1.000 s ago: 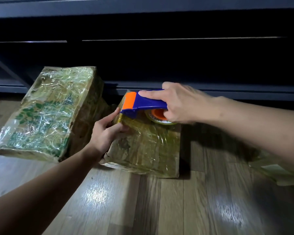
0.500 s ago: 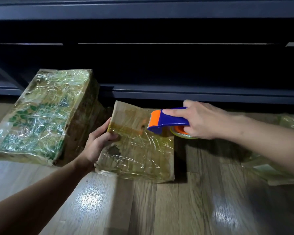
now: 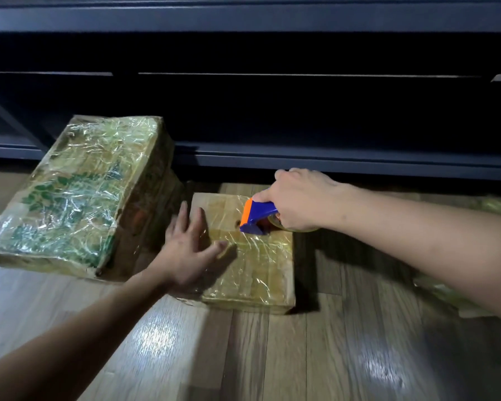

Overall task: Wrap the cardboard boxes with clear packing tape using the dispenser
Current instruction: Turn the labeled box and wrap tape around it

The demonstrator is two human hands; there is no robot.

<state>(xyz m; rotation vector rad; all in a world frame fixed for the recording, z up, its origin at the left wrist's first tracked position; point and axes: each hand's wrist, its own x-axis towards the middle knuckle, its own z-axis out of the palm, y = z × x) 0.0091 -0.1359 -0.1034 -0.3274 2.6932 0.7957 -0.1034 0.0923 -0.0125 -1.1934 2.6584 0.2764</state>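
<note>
right hand (image 3: pixel 301 198) clenched round dispenser (image 3: pixel 256 217); left hand (image 3: pixel 185 250) flat, released, on small box (image 3: pixel 258 270). box looks light, slippery: press top.

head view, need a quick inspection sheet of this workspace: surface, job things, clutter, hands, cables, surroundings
surface: wooden plank floor, with glare patches
job's things: small flat brown cardboard box lying flat, top covered in clear tape; blue and orange plastic tape dispenser on its far top; large tape-wrapped cardboard box with green leaf print tilted, to its left
clutter: shiny crumpled wrapped piece at the right edge, partly hidden by the right arm, too dim to identify
hands: left hand open, fingers spread over the small box's left part, blurred; right hand grips the dispenser
cables: nothing seen
surroundings: dark blue shelf unit behind the boxes
</note>
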